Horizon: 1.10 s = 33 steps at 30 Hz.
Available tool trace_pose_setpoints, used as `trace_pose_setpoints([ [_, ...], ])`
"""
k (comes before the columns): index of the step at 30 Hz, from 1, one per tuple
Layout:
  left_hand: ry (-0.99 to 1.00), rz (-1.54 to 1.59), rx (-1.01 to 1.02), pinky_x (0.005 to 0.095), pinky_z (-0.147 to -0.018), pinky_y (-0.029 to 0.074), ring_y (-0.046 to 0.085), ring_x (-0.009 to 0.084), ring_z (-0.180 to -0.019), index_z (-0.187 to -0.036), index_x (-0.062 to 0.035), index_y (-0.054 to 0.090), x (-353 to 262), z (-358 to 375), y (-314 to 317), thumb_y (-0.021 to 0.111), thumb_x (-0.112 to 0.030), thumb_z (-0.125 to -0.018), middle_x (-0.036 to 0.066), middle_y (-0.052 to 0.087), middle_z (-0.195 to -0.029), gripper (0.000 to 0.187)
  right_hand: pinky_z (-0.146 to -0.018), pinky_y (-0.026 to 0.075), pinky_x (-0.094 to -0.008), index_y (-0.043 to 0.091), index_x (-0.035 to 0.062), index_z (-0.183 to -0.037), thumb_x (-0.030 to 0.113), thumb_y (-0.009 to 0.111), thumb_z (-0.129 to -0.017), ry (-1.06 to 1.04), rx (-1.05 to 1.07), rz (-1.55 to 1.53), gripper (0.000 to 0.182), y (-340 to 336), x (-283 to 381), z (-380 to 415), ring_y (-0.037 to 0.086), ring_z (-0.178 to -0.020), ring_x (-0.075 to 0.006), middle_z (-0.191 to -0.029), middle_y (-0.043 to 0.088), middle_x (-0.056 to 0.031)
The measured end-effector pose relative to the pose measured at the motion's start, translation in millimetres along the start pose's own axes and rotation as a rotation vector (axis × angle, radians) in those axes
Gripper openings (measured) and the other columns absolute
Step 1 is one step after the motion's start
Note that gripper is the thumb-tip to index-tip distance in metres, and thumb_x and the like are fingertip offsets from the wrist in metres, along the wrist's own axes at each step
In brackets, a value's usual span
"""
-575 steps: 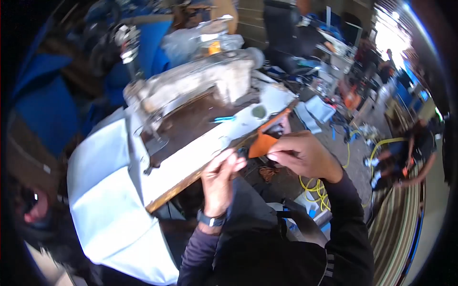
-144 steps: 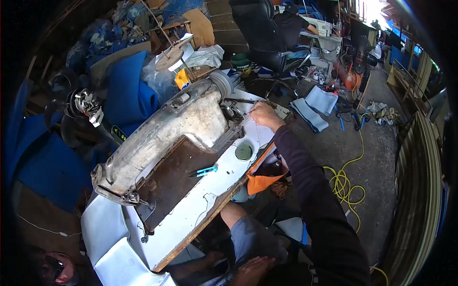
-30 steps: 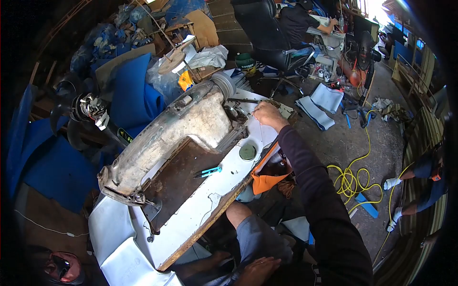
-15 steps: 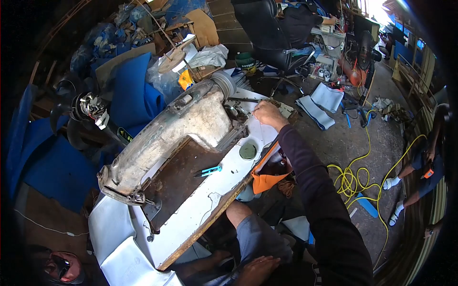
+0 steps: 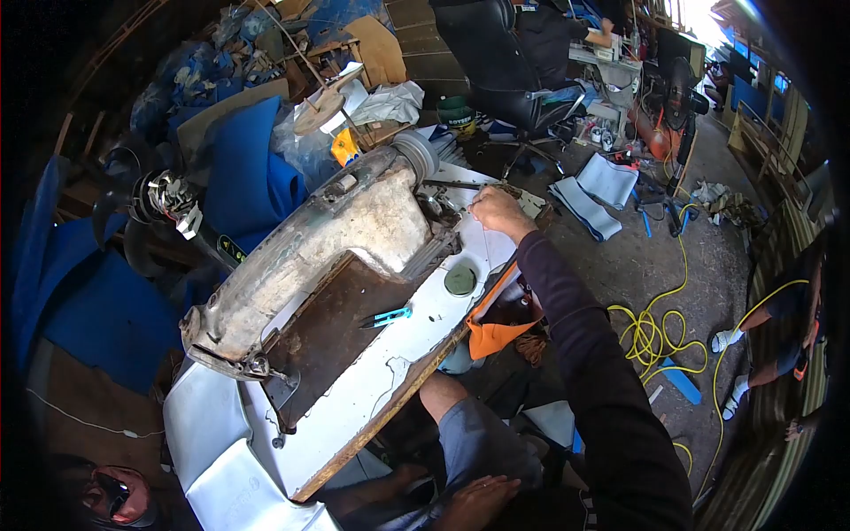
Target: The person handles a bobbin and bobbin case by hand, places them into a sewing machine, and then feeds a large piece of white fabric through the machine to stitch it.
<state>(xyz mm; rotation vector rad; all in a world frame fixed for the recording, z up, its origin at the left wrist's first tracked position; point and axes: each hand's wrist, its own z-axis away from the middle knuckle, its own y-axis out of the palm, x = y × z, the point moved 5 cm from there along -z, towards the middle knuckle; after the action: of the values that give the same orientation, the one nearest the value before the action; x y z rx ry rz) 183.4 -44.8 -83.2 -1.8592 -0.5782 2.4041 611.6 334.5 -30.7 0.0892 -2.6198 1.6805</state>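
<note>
My right hand [image 5: 498,212] reaches across the white tabletop [image 5: 350,376], with its fingers pinched together beside small metal parts [image 5: 436,205] of a sewing machine. Whatever they hold is hidden or too small to make out. The worn, whitish sewing machine [image 5: 305,243] stretches over the table, its grey wheel [image 5: 416,155] at the far end. Low in the view, my left hand [image 5: 482,503] lies flat near my lap, fingers extended. Between the hands are blue thread snips [image 5: 387,318] and a round green disc [image 5: 459,280] on the table.
White material [image 5: 235,478] drapes off the table's near left end. An orange cloth [image 5: 496,336] hangs at its right edge. A yellow cord [image 5: 651,332] coils on the floor, near a standing person's feet [image 5: 728,341]. Behind stands a black office chair [image 5: 482,53].
My hands stay almost where they were. At the right, the standing person has shifted and the yellow cord's loose run has moved. A person's arm at the back has moved too.
</note>
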Motion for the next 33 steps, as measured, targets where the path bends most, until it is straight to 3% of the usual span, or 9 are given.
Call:
trace_pose_setpoints([
  [1, 0.000, 0.001, -0.005, 0.0430, -0.111, 0.041, 0.054, 0.0340, -0.131, -0.141, 0.0004, 0.053, 1, 0, 0, 0.047, -0.014, -0.107, 0.020, 0.058, -0.141, 0.037, -0.088, 0.056, -0.0378, 0.075, 0.0101, -0.089, 0.020, 0.072, -0.087, 0.022, -0.066, -0.044, 0.010, 1, -2, 0, 0.069, -0.097, -0.0260, -0.092, 0.073, -0.0050],
  [4, -0.007, -0.015, -0.012, 0.0429, -0.110, 0.043, 0.056, 0.0340, -0.130, -0.140, 0.0002, 0.054, -2, 1, -1, 0.047, -0.013, -0.106, 0.020, 0.059, -0.140, 0.037, -0.098, 0.054, -0.0437, 0.079, 0.0073, -0.103, 0.025, 0.059, -0.093, 0.178, 0.093, -0.194, 0.029, 2, -7, -1, 0.068, -0.111, -0.0337, -0.118, 0.072, -0.0126],
  [7, -0.023, -0.030, -0.022, 0.0429, -0.108, 0.044, 0.057, 0.0340, -0.128, -0.139, 0.0000, 0.055, -4, 1, -1, 0.048, -0.012, -0.106, 0.020, 0.060, -0.139, 0.036, -0.098, 0.054, -0.0438, 0.079, 0.0077, -0.103, 0.027, 0.060, -0.093, 0.085, 0.078, -0.092, 0.029, -8, 0, 2, 0.068, -0.112, -0.0338, -0.119, 0.072, -0.0121],
  [13, -0.035, -0.055, -0.039, 0.0427, -0.106, 0.047, 0.060, 0.0340, -0.125, -0.138, -0.0003, 0.057, -4, 2, -3, 0.049, -0.010, -0.105, 0.020, 0.062, -0.136, 0.036, -0.097, 0.053, -0.0443, 0.079, 0.0095, -0.103, 0.032, 0.061, -0.095, 0.199, 0.118, -0.191, 0.030, -9, 1, 1, 0.068, -0.112, -0.0336, -0.119, 0.072, -0.0114],
  [22, -0.067, -0.105, -0.070, 0.0424, -0.102, 0.051, 0.063, 0.0341, -0.121, -0.137, -0.0009, 0.059, -13, 2, -7, 0.051, -0.007, -0.104, 0.021, 0.065, -0.133, 0.035, -0.098, 0.053, -0.0430, 0.079, 0.0113, -0.107, 0.035, 0.064, -0.095, 0.203, 0.114, -0.205, 0.030, 4, -7, -2, 0.067, -0.114, -0.0327, -0.119, 0.072, -0.0127],
  [25, -0.102, -0.159, -0.103, 0.0423, -0.101, 0.053, 0.065, 0.0341, -0.120, -0.136, -0.0011, 0.060, -25, 3, -14, 0.051, -0.006, -0.103, 0.021, 0.066, -0.131, 0.035, -0.097, 0.054, -0.0433, 0.078, 0.0108, -0.106, 0.033, 0.064, -0.095, 0.016, 0.107, -0.068, 0.029, -19, 11, 2, 0.068, -0.113, -0.0329, -0.120, 0.071, -0.0150],
  [29, -0.046, -0.287, -0.290, 0.0423, -0.093, 0.056, 0.068, 0.0346, -0.112, -0.132, -0.0018, 0.064, -31, 2, -15, 0.052, -0.004, -0.102, 0.021, 0.069, -0.125, 0.032, -0.091, 0.055, -0.0439, 0.076, 0.0093, -0.105, 0.032, 0.065, -0.094, 0.378, 0.134, -0.468, 0.028, -46, 17, 11, 0.071, -0.103, -0.0337, -0.110, 0.074, -0.0159],
  [31, 0.094, -0.380, -0.436, 0.0426, -0.081, 0.060, 0.073, 0.0356, -0.097, -0.124, -0.0030, 0.070, -30, 1, -13, 0.053, -0.003, -0.100, 0.021, 0.074, -0.114, 0.030, -0.087, 0.056, -0.0439, 0.075, 0.0084, -0.104, 0.030, 0.067, -0.093, 0.446, 0.113, -0.573, 0.025, -42, 17, 12, 0.073, -0.097, -0.0335, -0.103, 0.076, -0.0149],
  [33, 0.088, -0.368, -0.483, 0.0429, -0.078, 0.060, 0.074, 0.0363, -0.093, -0.124, -0.0031, 0.070, -29, 3, -13, 0.054, -0.003, -0.099, 0.020, 0.074, -0.113, 0.030, -0.083, 0.056, -0.0426, 0.075, 0.0083, -0.103, 0.026, 0.070, -0.091, 0.378, -0.035, -0.620, 0.022, -42, 23, 13, 0.074, -0.091, -0.0321, -0.096, 0.076, -0.0134],
])
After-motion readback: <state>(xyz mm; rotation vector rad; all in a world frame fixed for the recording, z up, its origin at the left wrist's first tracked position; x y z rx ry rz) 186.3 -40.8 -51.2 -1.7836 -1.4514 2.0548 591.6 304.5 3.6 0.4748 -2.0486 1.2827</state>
